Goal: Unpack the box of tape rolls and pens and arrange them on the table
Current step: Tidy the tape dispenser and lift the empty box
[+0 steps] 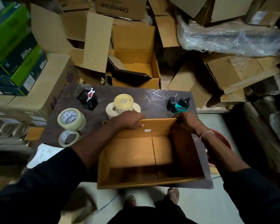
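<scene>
An open cardboard box (136,152) stands on the near side of the dark table (152,97), and nothing shows inside it. My left hand (129,119) grips the box's far flap near its left end. My right hand (186,122) grips the same flap at its right corner. On the table lie two clear tape rolls, one larger (71,118) and one smaller (69,138). A yellowish roll (124,101) sits on top of pale rolls behind the box. A black holder with pens (88,98) stands at the back left. A black and green tape dispenser (179,104) sits at the back right.
Stacked and open cardboard boxes (136,62) crowd the space behind the table. Green and black cartons (14,46) pile up at the left. A plastic-wrapped bundle (229,38) lies at the upper right. White papers (44,154) rest by the table's left edge. A pink bucket (223,139) stands to the right.
</scene>
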`<state>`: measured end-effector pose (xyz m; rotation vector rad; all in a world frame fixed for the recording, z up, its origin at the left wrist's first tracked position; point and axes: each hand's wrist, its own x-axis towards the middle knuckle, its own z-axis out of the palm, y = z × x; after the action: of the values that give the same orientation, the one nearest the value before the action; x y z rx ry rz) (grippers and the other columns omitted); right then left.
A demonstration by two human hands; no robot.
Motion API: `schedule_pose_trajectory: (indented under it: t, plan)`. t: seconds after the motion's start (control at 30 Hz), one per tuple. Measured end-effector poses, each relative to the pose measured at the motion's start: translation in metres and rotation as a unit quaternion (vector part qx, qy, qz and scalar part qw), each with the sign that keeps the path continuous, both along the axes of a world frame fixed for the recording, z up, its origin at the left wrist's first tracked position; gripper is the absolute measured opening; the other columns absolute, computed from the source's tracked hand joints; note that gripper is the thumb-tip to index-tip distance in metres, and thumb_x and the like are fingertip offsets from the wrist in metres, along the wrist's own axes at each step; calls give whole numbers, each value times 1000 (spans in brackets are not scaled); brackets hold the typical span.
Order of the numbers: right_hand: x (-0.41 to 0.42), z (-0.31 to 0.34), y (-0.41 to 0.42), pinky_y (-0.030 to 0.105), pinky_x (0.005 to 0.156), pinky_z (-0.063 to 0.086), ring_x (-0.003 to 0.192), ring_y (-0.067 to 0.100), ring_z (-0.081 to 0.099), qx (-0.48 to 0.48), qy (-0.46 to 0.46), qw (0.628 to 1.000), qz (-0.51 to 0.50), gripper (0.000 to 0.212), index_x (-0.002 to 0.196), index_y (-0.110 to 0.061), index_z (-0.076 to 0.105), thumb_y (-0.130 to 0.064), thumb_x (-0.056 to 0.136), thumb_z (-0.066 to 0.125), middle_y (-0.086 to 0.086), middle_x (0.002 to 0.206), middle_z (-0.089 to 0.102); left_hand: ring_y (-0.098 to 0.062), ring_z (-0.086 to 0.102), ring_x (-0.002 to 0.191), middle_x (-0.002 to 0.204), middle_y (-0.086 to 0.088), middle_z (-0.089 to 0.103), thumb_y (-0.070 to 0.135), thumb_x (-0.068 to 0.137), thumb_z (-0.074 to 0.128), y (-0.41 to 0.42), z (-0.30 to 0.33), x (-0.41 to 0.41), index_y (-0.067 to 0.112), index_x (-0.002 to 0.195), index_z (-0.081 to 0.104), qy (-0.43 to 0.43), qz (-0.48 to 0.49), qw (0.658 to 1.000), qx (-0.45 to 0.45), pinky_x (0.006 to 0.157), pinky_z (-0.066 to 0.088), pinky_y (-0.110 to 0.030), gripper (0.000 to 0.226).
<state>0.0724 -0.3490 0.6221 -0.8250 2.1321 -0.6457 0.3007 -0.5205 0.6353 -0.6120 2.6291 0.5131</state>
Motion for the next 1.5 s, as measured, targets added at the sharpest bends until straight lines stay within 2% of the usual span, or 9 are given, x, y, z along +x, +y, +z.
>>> schedule_pose_trajectory:
  t: [0.07,0.2,0.37,0.53,0.7,0.97,1.17,1.33,1.5]
  plan:
    - [3,0,3,47,93,52,91,25,60,-11,38,999,3,13,86,-16,67,-22,92,57,11,96,64,-28,62,113,127,-9,66,37,99,57,9,0,-1,19,128,59,-12,-37,999,1,90,48,-38,35]
    - [12,0,19,31,72,58,68,11,67,-22,54,998,-17,23,104,-6,65,-25,95,57,7,86,65,-28,62,115,131,-8,64,35,97,57,31,-5,-3,21,139,52,-22,-81,996,38,97,51,-42,45]
    - [0,1,49,45,92,51,107,41,64,60,206,976,35,50,146,-12,44,-10,97,54,25,122,64,-25,63,111,130,-5,65,35,97,56,50,-3,-11,23,137,52,0,-98,992,76,96,53,-44,42]
    - [-24,13,115,33,81,49,92,26,62,109,205,973,17,28,123,-12,61,-13,96,53,13,110,67,-24,65,110,129,-3,65,34,100,55,90,3,-37,25,136,53,1,-78,990,121,97,54,-45,38]
    - [-52,25,199,39,95,52,110,33,66,126,213,968,-33,44,132,-30,61,-14,92,60,9,125,67,-21,64,112,130,-1,65,32,98,59,154,4,-83,23,136,55,-10,-69,987,142,98,52,-42,39]
    - [-115,23,366,38,97,52,110,33,66,139,167,971,-96,33,121,-8,68,-11,88,69,16,120,69,-18,64,109,126,0,66,33,98,59,302,4,-168,22,137,54,-13,-107,984,142,94,52,-36,41]
    - [-167,1,472,27,83,43,110,32,65,128,167,970,-123,35,125,-6,64,-20,93,66,18,121,68,-16,63,100,112,5,65,30,95,62,397,1,-237,22,133,59,-3,-160,982,103,81,48,-28,38]
    - [-199,-22,541,33,86,46,118,33,61,161,153,962,-159,45,134,-8,59,-25,93,67,17,131,63,-23,65,106,119,-2,69,35,91,65,458,-17,-283,20,128,62,21,-188,980,57,88,54,-39,40]
    - [-222,-72,582,39,90,52,114,36,63,190,141,956,-173,47,132,-11,61,-35,92,66,20,127,64,-31,62,116,126,-9,66,34,95,63,490,-63,-317,17,130,58,8,-204,979,13,80,46,-34,40]
